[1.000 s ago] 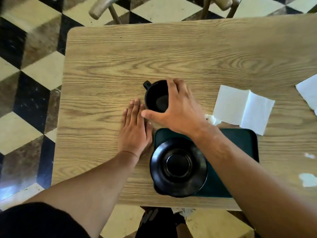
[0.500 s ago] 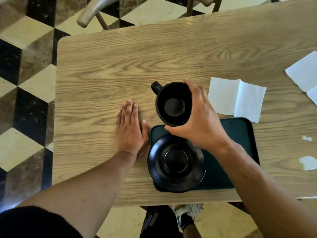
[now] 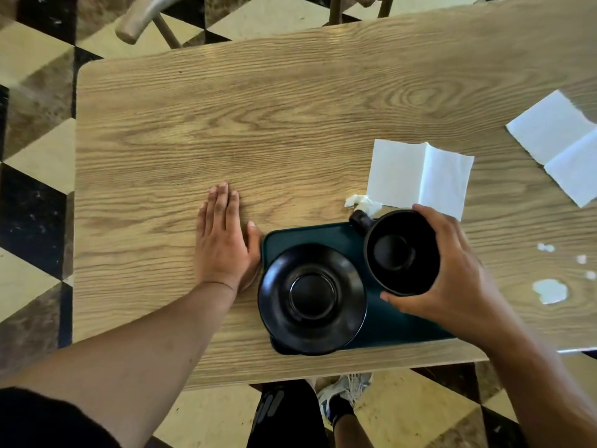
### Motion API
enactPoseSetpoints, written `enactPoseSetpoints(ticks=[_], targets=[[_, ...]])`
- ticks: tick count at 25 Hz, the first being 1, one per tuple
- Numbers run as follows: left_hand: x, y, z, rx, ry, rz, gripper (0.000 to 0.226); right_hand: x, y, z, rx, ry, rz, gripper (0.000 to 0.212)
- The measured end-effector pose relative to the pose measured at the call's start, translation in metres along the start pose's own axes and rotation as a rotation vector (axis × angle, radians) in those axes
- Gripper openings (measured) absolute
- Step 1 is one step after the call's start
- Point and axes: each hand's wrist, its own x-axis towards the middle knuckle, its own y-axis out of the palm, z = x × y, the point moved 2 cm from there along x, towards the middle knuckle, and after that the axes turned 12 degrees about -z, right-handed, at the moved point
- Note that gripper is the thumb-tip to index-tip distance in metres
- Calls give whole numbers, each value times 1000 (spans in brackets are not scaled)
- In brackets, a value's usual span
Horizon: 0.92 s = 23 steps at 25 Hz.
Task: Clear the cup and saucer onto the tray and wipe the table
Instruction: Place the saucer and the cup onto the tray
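Head view: wood-grain table with rounded corners, pale oak pattern, matte. Floor below is tiled in cream, brown and black diamonds forming a cube pattern. Chair legs show past the far edge.

Tray: dark green, rectangular, rounded corners, smooth; sits at the near table edge, long axis running left-right. Saucer: black, round, glossy, with a raised centre ring; lies flat on the tray's left part, overhanging its left and near edges slightly.

Cup: black, round, mouth up, inside looks empty. Handle points to far-left. It is over the tray's right part, just beside the saucer; whether its base touches the tray cannot be told.

Right hand wraps the cup's right side, fingers curled round the wall, thumb on the near rim. Left hand lies flat, palm down, fingers extended, on the table, thumb touching the tray's left edge.

Napkin, white, unfolded with a centre crease, lies just beyond the tray. Second napkin at far right. Crumpled scrap near the cup handle. White spots on the table at right.
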Motion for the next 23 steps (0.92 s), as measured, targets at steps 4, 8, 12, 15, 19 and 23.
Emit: enactPoseSetpoints(ticks=[4,8,12,15,19,23], targets=[[0,-1,-1,-13,-10,-8,68,6,7,-1,6,-47,38,121],[1,-3,-1,-24,-15,-8,69,12,10,-1,3,-50,47,123],[1,-3,-1,-24,-13,-10,69,18,10,0,-8,-53,90,125],[1,-2,-1,-19,-13,-10,69,23,9,1,-18,-45,131,130],[1,-1,0,-32,-11,-13,69,23,10,1,-40,-23,169,136],[0,0,2,-30,-14,-22,69,23,4,2,-19,-14,223,142]])
